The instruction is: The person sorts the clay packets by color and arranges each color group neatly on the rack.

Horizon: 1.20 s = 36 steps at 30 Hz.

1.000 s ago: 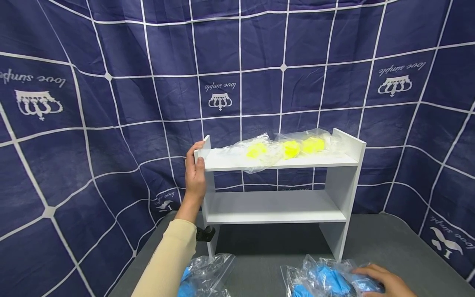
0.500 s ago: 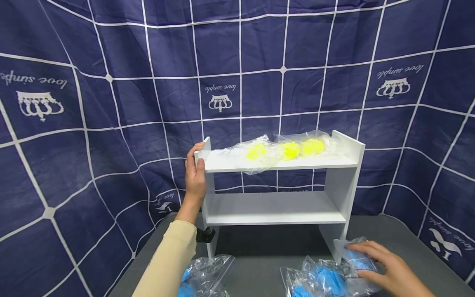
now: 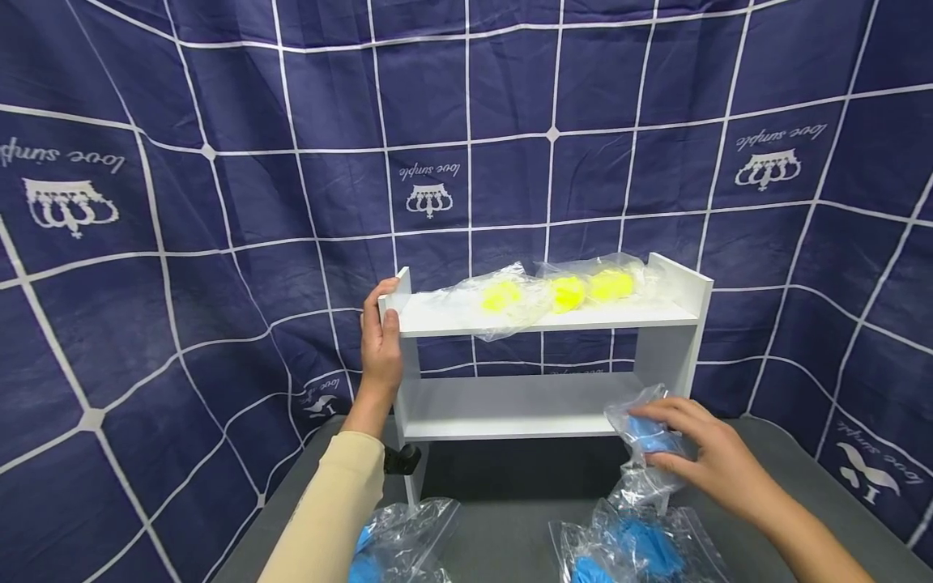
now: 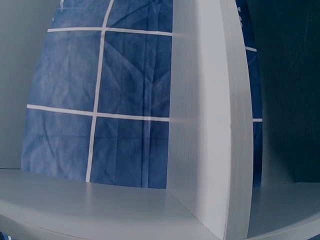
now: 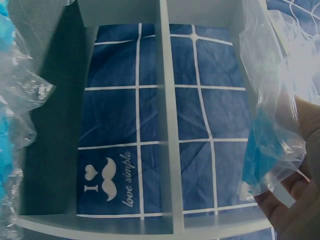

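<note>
1. Blue bag [image 3: 653, 436], clear plastic round something blue, is pinched between thumb and fingers of the right hand [image 3: 717, 457], above the table and before the right end of the shelf's lower board.
2. Grey table [image 3: 503, 526] bears the shelf [image 3: 539, 405] and looks darker beneath it.
3. Navy curtain [image 3: 328, 97] with a white grid hangs behind and at both sides, printed with crowns and upside-down lettering; it shows through the shelf's open back.
4. White shelf: two boards between side panels. The left hand [image 3: 381, 348] grips the left panel near its top, thumb at the front edge.
5. Yellow bags [image 3: 568, 293] lie along the top board; some clear plastic hangs over its front edge.
6. Right pile [image 3: 645, 546], bagged blue things, lies on the table; left pile [image 3: 364, 567], similar, sits beside the sleeve [image 3: 328, 502], cut by the frame.
7. Right hand and bag hide part of the right panel. Clear plastic hangs between bag and right pile; which it belongs to, I cannot tell.
</note>
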Motion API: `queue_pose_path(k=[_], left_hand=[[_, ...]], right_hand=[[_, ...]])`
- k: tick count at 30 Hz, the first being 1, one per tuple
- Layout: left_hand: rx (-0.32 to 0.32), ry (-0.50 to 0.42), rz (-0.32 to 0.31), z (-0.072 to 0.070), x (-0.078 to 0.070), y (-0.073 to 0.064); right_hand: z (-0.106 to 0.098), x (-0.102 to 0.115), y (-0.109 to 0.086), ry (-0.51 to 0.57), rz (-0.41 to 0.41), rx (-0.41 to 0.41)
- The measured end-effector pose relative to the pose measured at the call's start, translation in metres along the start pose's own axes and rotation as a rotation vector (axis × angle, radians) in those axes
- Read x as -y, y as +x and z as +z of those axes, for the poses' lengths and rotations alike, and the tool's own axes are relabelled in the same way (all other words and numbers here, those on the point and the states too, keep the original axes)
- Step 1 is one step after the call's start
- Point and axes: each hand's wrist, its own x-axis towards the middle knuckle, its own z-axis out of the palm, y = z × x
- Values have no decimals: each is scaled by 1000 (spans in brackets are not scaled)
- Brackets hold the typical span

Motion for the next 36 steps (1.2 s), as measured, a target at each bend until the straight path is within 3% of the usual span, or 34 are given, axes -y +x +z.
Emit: queue_pose_path(k=[4,11,16,20,26,36], left_hand=[[-2,15,1,1,-7,1],[5,25,-7,3,-33,5],[8,26,-18,2,-16,2],[15,18,-12,1,-4,-1],[20,19,-5,0,-2,0],[12,28,-18,0,-6,0]], right_hand=[[3,-4,17,-12,22,7],[19,-16,40,-8,77,40],[34,-25,45,-5,101,38],[43,-31,47,-12,170,58],[60,-40,47,-21,305,75],[74,-45,48,-23,361,83]])
